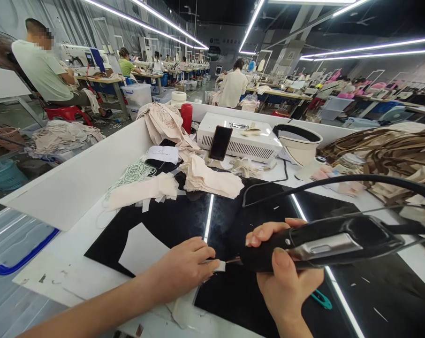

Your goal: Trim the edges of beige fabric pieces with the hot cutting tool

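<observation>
My right hand (286,284) is wrapped round a black corded hand tool (328,244) with a silver panel on its side. A thin metal tip juts from the tool's left end. My left hand (186,265) pinches a small white strip (220,266), and the tip reaches close to it; whether they touch I cannot tell. Both hands are above a glossy black sheet (240,300) on the white table. Beside my left hand lies a white flat piece (142,249). A teal looped handle (321,299) shows partly behind my right wrist.
Cream fabric stacks (212,180), a green cord coil (133,173) and a phone (220,143) against a white vented box (239,136) stand farther back. The tool's black cable (360,179) arches over the right side. Brown straps (384,155) are heaped at right. People sit at sewing machines beyond.
</observation>
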`<move>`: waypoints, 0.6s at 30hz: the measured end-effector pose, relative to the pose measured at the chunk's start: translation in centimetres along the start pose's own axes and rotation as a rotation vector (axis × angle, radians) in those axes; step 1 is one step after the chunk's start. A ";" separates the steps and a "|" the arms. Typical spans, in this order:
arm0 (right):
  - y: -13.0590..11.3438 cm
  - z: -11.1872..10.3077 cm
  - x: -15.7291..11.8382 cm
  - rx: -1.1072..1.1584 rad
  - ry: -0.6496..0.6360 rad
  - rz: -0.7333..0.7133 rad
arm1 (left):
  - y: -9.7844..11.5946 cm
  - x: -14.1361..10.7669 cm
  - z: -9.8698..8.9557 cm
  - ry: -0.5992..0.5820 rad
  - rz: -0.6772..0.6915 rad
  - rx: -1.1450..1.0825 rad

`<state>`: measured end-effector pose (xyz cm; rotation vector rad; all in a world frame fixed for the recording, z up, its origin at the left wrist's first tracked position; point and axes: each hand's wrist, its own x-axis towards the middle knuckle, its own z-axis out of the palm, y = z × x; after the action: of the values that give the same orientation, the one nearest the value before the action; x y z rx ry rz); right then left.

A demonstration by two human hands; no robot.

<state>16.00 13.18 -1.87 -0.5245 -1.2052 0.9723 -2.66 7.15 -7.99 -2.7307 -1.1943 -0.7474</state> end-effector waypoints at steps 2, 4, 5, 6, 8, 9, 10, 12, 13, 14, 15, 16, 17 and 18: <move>-0.1 0.1 0.0 0.006 -0.006 0.009 | 0.0 0.0 0.0 0.003 -0.006 -0.003; -0.1 0.1 -0.1 0.015 -0.020 0.021 | 0.1 0.2 0.0 -0.007 -0.012 -0.007; 0.0 0.1 -0.1 0.017 -0.025 0.025 | 0.2 0.2 0.0 -0.012 -0.013 -0.010; 0.0 0.1 -0.1 0.017 -0.029 0.027 | 0.3 0.3 -0.1 -0.014 -0.014 -0.013; 0.1 0.0 -0.1 0.012 -0.029 0.028 | 0.3 0.4 -0.1 -0.020 -0.015 -0.016; 0.1 0.0 -0.1 0.008 -0.028 0.029 | 0.4 0.4 -0.1 -0.021 -0.015 -0.016; 0.0 0.0 -0.1 0.005 -0.024 0.032 | 0.4 0.5 -0.2 -0.020 -0.016 -0.015; -0.2 0.0 0.0 0.004 -0.013 0.040 | 0.4 0.5 -0.2 -0.012 -0.013 -0.012; -0.3 0.0 0.0 0.007 -0.003 0.042 | 0.4 0.5 -0.2 -0.007 -0.014 -0.013; -0.5 0.1 0.0 0.013 0.008 0.042 | 0.4 0.5 -0.2 -0.003 -0.014 -0.014; -0.6 0.1 0.0 0.020 0.018 0.040 | 0.3 0.5 -0.2 -0.002 -0.018 -0.014; -0.7 0.1 -0.1 0.026 0.024 0.036 | 0.3 0.5 -0.2 -0.003 -0.019 -0.013; -0.8 0.1 -0.1 0.030 0.025 0.031 | 0.4 0.5 -0.2 -0.006 -0.019 -0.011; -0.9 0.1 -0.2 0.032 0.023 0.030 | 0.4 0.5 -0.1 -0.009 -0.019 -0.009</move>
<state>16.22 12.52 -1.27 -0.5285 -1.1622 1.0062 -2.18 7.19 -7.60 -2.7362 -1.2231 -0.7454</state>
